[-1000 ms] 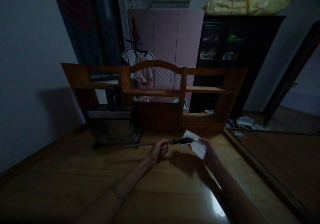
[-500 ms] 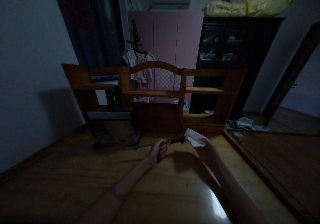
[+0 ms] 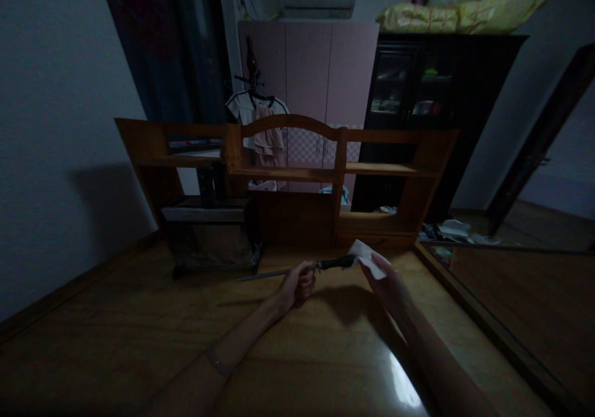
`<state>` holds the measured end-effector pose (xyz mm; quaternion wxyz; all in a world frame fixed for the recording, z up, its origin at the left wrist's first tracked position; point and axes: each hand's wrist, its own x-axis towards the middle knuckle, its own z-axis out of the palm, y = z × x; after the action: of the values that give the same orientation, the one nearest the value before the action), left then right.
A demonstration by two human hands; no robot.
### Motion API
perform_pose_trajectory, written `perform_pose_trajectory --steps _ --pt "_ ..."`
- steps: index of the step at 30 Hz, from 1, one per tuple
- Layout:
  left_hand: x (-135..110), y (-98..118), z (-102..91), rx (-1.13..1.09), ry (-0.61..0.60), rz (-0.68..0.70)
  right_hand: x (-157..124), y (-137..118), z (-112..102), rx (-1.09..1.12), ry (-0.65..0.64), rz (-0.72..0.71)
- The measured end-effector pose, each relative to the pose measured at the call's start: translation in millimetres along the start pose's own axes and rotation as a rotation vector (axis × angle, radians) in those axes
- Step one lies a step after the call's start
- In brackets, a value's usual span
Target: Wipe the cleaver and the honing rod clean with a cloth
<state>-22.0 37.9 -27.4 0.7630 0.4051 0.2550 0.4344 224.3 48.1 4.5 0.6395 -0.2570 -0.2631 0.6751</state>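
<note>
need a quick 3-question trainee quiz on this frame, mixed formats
1. True or false: the left hand grips the honing rod on its metal shaft.
2. What does the right hand hold at the rod's black handle? A. white tissue B. sponge C. nothing
3. Fill in: the rod's tip points to the person's ____.
Key: 1 true; 2 A; 3 left.

Tool (image 3: pixel 279 272) — handle end hidden under tissue (image 3: pixel 370 258); cabinet (image 3: pixel 418 95) contents too dim.
</note>
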Motion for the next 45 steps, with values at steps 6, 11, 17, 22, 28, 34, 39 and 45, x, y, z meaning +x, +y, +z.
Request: perform_pose_trajectory --steps 6,11,17,22,28,34,39,45 --pt "6.6 -2.4 -4.4 0.123 0.07 -0.08 3.5 -1.1 -3.6 0.031 0.048 0.1" --pt "-0.2 -0.1 2.3 0.42 0.178 0.129 10.3 3.5 -15.1 0.033 0.058 0.185" --pt "-3.9 -7.7 13.4 0.627 0.213 0.238 12.7 4.5 -21.9 0.042 0.073 0.198" --pt "-2.7 -6.1 14.7 0.462 0.164 0.137 12.7 -0.4 -25.6 -0.019 0.152 0.11" --pt "-0.5 -0.2 7.8 0.228 0.137 0.093 19.4 -3.2 -35.8 -0.082 0.234 -0.101" --pt "2.3 -1.2 5.0 0.2 0.149 0.068 17.1 2.4 -28.5 -0.236 0.211 -0.239" --pt "1.1 -1.6 8.7 0.194 0.166 0.094 11.1 8.8 -16.4 -0.417 0.137 -0.194" --pt "3.5 -2.2 5.0 0.232 0.215 0.106 15.5 15.0 -14.9 -0.412 0.106 -0.135"
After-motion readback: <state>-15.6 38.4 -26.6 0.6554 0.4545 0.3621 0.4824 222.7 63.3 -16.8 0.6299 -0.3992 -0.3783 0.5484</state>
